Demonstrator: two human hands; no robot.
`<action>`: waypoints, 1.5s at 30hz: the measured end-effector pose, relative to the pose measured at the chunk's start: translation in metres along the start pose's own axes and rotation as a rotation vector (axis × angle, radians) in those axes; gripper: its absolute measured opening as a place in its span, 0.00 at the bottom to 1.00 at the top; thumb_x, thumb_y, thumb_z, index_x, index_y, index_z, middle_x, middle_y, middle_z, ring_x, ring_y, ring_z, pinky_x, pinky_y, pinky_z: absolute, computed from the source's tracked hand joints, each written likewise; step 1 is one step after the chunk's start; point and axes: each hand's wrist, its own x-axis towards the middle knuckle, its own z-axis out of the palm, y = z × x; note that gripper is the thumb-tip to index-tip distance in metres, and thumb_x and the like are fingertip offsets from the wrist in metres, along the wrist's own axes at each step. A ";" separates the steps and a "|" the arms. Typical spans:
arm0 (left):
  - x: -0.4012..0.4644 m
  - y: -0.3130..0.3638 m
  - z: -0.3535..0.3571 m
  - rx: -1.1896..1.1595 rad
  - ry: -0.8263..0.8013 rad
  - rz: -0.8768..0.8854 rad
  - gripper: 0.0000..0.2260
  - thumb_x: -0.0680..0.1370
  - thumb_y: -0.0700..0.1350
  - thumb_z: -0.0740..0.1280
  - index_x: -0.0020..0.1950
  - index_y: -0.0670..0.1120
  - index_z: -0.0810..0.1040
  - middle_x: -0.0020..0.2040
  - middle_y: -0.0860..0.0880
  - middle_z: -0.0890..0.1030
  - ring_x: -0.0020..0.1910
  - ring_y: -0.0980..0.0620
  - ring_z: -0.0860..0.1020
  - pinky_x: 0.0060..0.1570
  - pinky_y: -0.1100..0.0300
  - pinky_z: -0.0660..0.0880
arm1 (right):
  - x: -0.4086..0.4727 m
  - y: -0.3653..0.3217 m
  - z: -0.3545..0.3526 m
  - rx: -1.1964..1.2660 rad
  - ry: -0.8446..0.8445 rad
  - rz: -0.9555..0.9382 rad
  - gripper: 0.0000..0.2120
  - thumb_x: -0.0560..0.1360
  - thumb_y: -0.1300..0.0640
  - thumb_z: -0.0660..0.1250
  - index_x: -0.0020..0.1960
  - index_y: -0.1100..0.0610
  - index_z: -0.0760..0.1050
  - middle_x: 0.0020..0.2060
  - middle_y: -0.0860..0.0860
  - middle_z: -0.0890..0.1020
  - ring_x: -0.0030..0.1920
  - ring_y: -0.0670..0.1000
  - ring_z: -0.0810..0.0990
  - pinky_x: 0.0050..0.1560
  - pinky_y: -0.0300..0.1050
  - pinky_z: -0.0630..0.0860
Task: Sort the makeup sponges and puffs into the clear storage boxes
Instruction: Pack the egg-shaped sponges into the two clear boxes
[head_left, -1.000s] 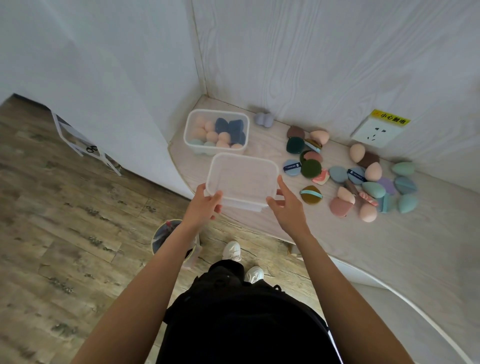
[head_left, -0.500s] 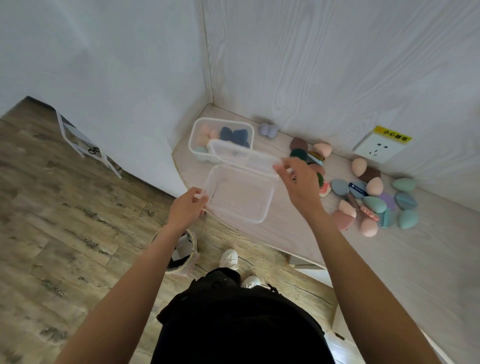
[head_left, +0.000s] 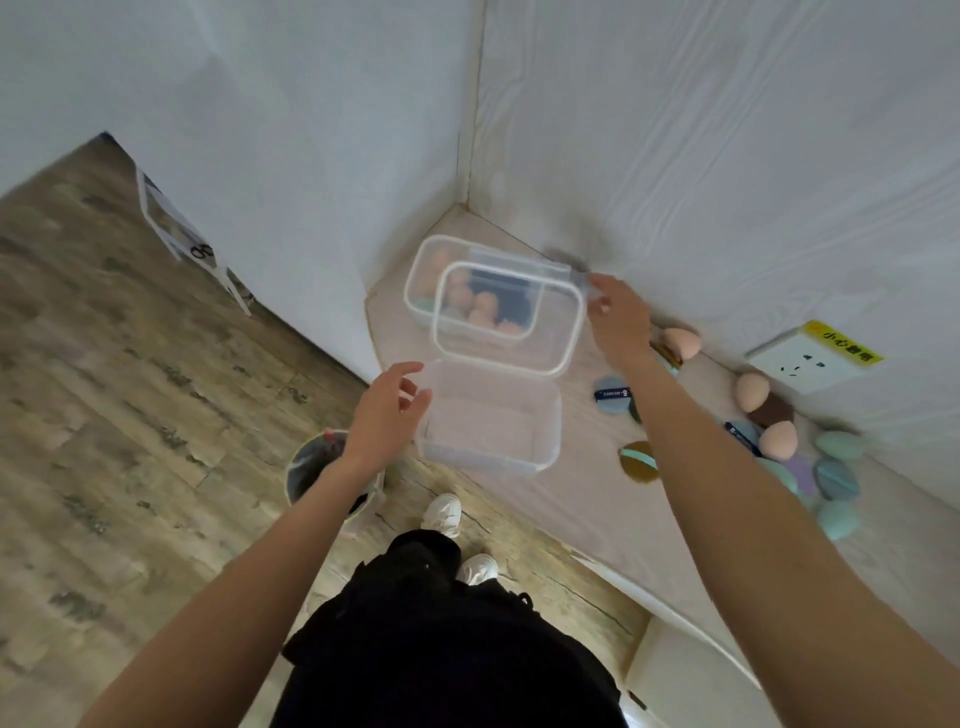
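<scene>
At the counter corner: right hand pinches the clear rectangular plastic lid, now lifted off and held up over the far, part-filled clear box; a second ago it was still seated. Left hand steadies the empty near clear plastic box, fingers loosely curved against its side. Box now open for filling. Loose pastel sponges and round puffs lie right, unsorted.
</scene>
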 end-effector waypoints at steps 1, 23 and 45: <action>0.002 -0.002 0.000 -0.014 0.017 0.011 0.14 0.78 0.45 0.64 0.63 0.48 0.72 0.46 0.50 0.74 0.38 0.52 0.75 0.41 0.58 0.73 | 0.010 0.003 0.005 -0.145 -0.098 -0.086 0.18 0.78 0.62 0.58 0.67 0.57 0.69 0.65 0.57 0.73 0.63 0.57 0.72 0.65 0.52 0.68; 0.014 0.012 0.021 -0.016 0.049 0.062 0.17 0.79 0.47 0.62 0.66 0.49 0.66 0.50 0.48 0.75 0.42 0.52 0.77 0.41 0.52 0.79 | -0.057 0.001 -0.035 0.280 0.300 0.221 0.24 0.73 0.60 0.66 0.66 0.53 0.63 0.40 0.49 0.73 0.39 0.47 0.73 0.44 0.38 0.72; 0.011 0.007 0.004 -0.006 -0.272 0.156 0.33 0.70 0.47 0.74 0.71 0.55 0.62 0.62 0.52 0.68 0.56 0.55 0.72 0.49 0.61 0.73 | -0.102 -0.065 0.045 -0.109 -0.651 -0.101 0.13 0.72 0.57 0.68 0.56 0.53 0.75 0.52 0.54 0.82 0.52 0.54 0.79 0.54 0.48 0.76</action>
